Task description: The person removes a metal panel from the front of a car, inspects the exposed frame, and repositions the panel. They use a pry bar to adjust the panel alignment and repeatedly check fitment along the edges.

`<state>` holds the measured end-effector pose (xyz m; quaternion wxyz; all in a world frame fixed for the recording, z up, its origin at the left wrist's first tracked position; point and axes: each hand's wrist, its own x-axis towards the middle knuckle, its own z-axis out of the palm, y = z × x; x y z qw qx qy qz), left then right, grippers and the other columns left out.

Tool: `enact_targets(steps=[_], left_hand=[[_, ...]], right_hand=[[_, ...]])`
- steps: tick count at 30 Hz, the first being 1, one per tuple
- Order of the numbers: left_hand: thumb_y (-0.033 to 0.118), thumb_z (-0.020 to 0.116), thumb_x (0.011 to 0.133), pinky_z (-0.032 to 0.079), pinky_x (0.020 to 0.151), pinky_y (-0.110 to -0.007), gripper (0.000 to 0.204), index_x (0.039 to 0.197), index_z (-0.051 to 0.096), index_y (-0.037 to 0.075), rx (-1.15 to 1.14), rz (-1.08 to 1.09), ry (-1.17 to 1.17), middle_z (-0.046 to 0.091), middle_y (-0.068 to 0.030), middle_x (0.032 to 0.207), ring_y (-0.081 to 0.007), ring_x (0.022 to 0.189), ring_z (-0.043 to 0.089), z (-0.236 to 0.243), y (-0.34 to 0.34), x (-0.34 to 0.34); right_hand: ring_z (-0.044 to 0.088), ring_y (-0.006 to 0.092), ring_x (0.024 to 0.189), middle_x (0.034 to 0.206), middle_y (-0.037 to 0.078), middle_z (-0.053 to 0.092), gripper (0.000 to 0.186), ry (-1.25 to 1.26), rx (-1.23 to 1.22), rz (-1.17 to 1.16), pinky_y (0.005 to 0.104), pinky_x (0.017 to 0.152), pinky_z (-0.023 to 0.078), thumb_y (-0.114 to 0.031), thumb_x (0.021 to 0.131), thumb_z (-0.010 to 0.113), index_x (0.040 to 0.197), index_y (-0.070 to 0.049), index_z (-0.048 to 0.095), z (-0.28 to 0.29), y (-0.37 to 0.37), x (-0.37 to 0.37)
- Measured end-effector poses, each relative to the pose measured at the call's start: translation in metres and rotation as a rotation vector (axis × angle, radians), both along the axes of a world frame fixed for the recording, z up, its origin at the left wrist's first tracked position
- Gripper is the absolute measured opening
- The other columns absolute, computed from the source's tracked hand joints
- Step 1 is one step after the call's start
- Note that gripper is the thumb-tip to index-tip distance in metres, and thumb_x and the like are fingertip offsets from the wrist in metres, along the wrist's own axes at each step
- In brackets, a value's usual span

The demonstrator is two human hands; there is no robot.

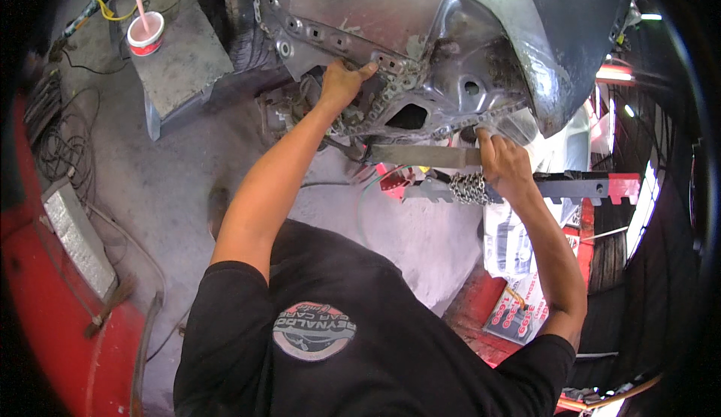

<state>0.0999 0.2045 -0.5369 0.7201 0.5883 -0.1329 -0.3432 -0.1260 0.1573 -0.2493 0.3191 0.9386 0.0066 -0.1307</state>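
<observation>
Checking the left hand (pixel 343 87) first: what is it on?

— The bare-metal car panel (pixel 357 8), at its holed lower flange (pixel 328 39). The thumb stands apart from the fingers; whether they pinch the edge I cannot tell, the far side being hidden. Contact there would plausibly steady the arm.

— And the right hand (pixel 508 165)?

— Closed around the right end of a flat bar (pixel 424 156), which lies crosswise just below the panel. Holding it by one end presumably leaves its length free.

— Anything nearby?

— A notched beam (pixel 559 186) under the bar, wrapped in chain (pixel 467 188), seemingly for anchorage. An open tub (pixel 146 38) stands on a bench (pixel 195 57) to the left, likely for easy reach
</observation>
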Motion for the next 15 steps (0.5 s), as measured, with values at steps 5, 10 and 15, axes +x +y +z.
enact_targets(steps=[5, 10, 15], left_hand=[[0.032, 0.078, 0.078, 0.048, 0.085, -0.035, 0.051, 0.107, 0.064, -0.007, 0.019, 0.049, -0.037, 0.069, -0.0177, 0.103, -0.0264, 0.095, 0.064, -0.012, -0.007, -0.008], [0.036, 0.079, 0.076, 0.048, 0.083, -0.036, 0.055, 0.105, 0.064, -0.007, 0.061, -0.012, -0.011, 0.069, -0.018, 0.099, -0.0265, 0.092, 0.065, -0.006, -0.005, -0.001], [0.038, 0.079, 0.076, 0.048, 0.084, -0.037, 0.057, 0.106, 0.064, -0.008, 0.043, 0.086, -0.076, 0.069, -0.0186, 0.1, -0.0265, 0.092, 0.065, -0.027, -0.016, -0.003]], right_hand=[[0.068, 0.0322, 0.068, 0.082, 0.017, 0.067, 0.031, 0.164, -0.16, -0.44, 0.0419, 0.054, 0.053, -0.01, 0.085, 0.053, 0.114, 0.002, 0.052, -0.004, -0.027, 0.011], [0.068, 0.0321, 0.063, 0.075, 0.017, 0.067, 0.028, 0.163, -0.16, -0.249, 0.0412, 0.055, 0.055, -0.009, 0.085, 0.052, 0.11, 0.002, 0.051, -0.02, -0.012, -0.006], [0.069, 0.0311, 0.063, 0.071, 0.019, 0.067, 0.02, 0.11, -0.197, -0.491, 0.0412, 0.054, 0.055, -0.009, 0.084, 0.052, 0.101, 0.002, 0.055, -0.03, -0.01, 0.001]])
